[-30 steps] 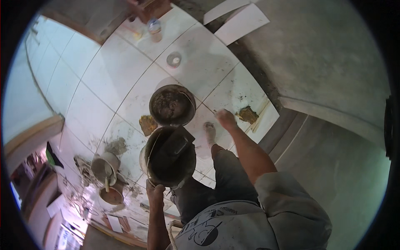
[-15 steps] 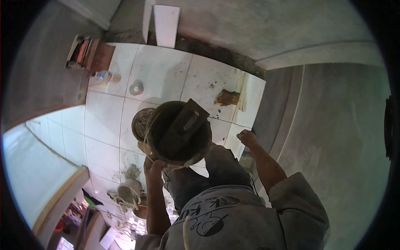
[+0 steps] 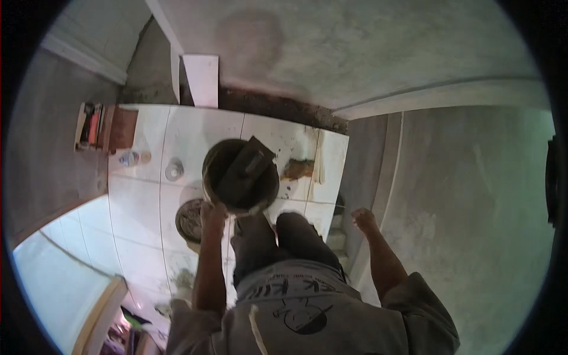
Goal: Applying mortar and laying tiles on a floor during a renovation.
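Note:
My left hand (image 3: 213, 215) grips the near side of a dark, cement-stained bucket (image 3: 216, 177), held above the tiled floor. A trowel (image 3: 251, 164) with a flat dark blade lies across the bucket's mouth. A second bucket (image 3: 191, 223) of grey mix stands on the floor behind my left hand, partly hidden. My right hand (image 3: 364, 220) is away from the bucket on the right, fingers curled; what it holds, if anything, is too small to tell.
White tiles (image 3: 135, 201) cover the floor, with a brown scrap (image 3: 299, 168), a bottle (image 3: 128, 158) and a round cup (image 3: 174, 170). A wooden box (image 3: 92, 127) stands upper left, white panels (image 3: 201, 81) lean by the far wall, and steps (image 3: 336, 236) descend at right.
I have turned and moved; the floor bucket and scraps shifted in view. The held bucket now appears higher in the picture, and my right arm has swung out to the right.

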A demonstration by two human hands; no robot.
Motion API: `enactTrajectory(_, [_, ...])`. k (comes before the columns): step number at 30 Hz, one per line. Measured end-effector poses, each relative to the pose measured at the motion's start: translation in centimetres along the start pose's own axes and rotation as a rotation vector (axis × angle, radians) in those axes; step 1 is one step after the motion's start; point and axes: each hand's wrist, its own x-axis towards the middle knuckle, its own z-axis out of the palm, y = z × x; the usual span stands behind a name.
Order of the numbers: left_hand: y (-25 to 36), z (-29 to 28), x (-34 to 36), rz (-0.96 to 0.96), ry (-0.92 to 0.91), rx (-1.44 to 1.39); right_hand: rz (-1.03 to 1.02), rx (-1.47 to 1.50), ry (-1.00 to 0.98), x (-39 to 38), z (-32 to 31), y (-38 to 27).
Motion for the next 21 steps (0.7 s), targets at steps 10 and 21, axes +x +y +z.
enactTrajectory(10, [9.3, -0.3, 3.9, -0.076, 0.121, 0.303, 0.550, 0.740, -0.226, 5.5, -7.2, -10.0])
enactTrajectory(21, [6.5, -3.0, 10.9, -0.026, 0.166, 0.256, 0.007, 0.212, 0.103, 8.5, -7.3, -4.3])
